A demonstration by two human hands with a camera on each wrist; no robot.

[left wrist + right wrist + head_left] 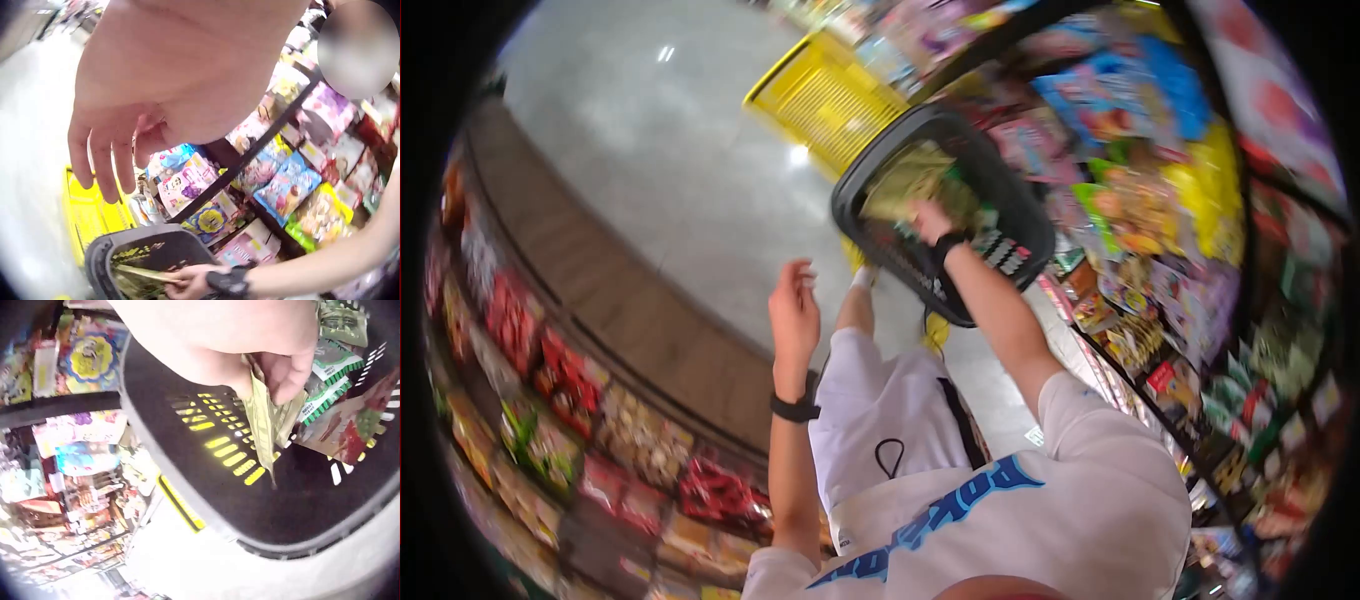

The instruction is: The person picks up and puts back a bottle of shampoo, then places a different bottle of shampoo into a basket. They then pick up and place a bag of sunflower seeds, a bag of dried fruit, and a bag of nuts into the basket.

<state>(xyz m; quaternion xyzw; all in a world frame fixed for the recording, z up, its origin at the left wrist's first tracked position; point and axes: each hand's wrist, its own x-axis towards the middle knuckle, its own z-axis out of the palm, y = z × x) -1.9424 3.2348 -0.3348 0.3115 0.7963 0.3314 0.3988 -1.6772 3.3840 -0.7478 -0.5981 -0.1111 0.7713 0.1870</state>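
A dark plastic shopping basket stands in front of the person, its slotted wall visible in the right wrist view. Inside it, the right hand pinches a shiny green-gold packet between thumb and fingers. Green-and-white packets and a brown-and-red packet lie in the basket beside that hand. The left hand hangs in the air, left of the basket, fingers loosely extended and holding nothing. Both wrists wear black bands.
A yellow basket is just beyond the dark one. Shelves of bagged snacks line the right side. More packaged goods fill a display on the left, behind a brown ledge. Grey floor lies between.
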